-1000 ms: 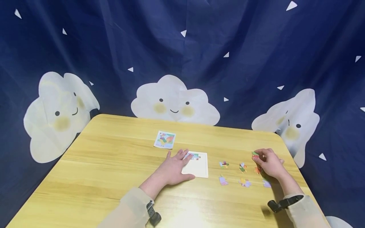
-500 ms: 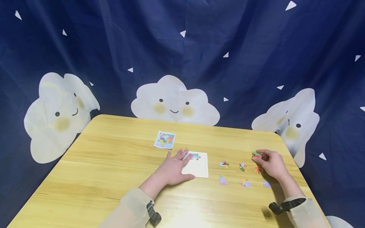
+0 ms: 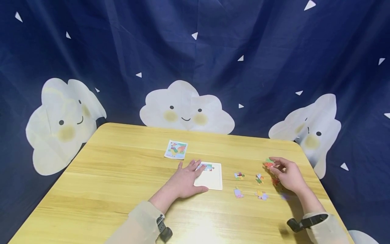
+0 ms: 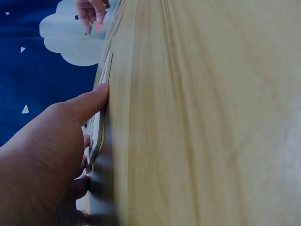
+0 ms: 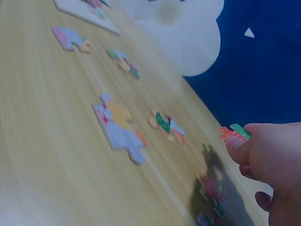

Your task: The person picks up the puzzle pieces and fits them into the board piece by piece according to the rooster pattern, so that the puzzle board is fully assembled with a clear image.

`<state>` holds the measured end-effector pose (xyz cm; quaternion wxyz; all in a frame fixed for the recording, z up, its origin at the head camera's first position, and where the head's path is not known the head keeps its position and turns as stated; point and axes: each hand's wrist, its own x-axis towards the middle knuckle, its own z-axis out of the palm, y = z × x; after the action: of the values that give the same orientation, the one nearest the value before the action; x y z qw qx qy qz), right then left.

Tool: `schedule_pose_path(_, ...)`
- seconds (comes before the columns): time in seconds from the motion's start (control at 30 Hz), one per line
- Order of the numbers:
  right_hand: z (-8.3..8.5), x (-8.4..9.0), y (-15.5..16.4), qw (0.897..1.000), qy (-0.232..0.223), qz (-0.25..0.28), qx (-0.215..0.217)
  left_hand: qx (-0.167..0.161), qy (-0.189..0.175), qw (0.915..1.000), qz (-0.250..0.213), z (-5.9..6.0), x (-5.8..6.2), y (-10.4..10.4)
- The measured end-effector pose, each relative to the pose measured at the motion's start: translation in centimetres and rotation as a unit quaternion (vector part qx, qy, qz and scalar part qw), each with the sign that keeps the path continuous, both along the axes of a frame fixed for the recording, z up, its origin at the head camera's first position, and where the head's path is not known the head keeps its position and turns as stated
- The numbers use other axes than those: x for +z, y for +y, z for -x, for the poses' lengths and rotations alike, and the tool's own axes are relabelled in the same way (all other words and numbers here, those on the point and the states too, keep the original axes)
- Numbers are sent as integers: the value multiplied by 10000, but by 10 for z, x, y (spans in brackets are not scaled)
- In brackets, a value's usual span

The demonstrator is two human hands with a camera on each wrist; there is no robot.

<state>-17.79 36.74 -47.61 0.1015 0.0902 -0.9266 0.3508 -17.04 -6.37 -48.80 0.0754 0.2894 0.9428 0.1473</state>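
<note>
My left hand (image 3: 186, 179) lies flat, fingers straight, on the left part of a white puzzle tray (image 3: 213, 181) in the middle of the wooden table (image 3: 106, 189); one coloured piece (image 3: 207, 167) sits in the tray's far left corner. In the left wrist view the left hand (image 4: 51, 155) presses on the tray's edge (image 4: 101, 115). My right hand (image 3: 286, 174) is raised a little above the table at the right and pinches a red and green puzzle piece (image 3: 268, 163) at its fingertips, seen also in the right wrist view as the same piece (image 5: 233, 133).
Several loose puzzle pieces (image 3: 239, 176) (image 3: 259, 179) (image 3: 238, 193) (image 3: 261, 195) lie on the table between the tray and the right hand. A small picture card (image 3: 176, 149) lies beyond the tray. A dark blue cloud-printed curtain (image 3: 195, 67) hangs behind the table.
The right hand has lifted the red and green piece and moved it slightly left and up. The left hand has stayed on the tray.
</note>
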Motion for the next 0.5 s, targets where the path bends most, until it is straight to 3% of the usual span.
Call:
schedule_pose_path(0.23,-4,3,-19,9974,-228,598,324,-19,27,10000,3,0,0,0)
schedule_pose_path(0.5,-2,0,-39,9973,331,326,575,-34,26,10000,-42,-1,1,0)
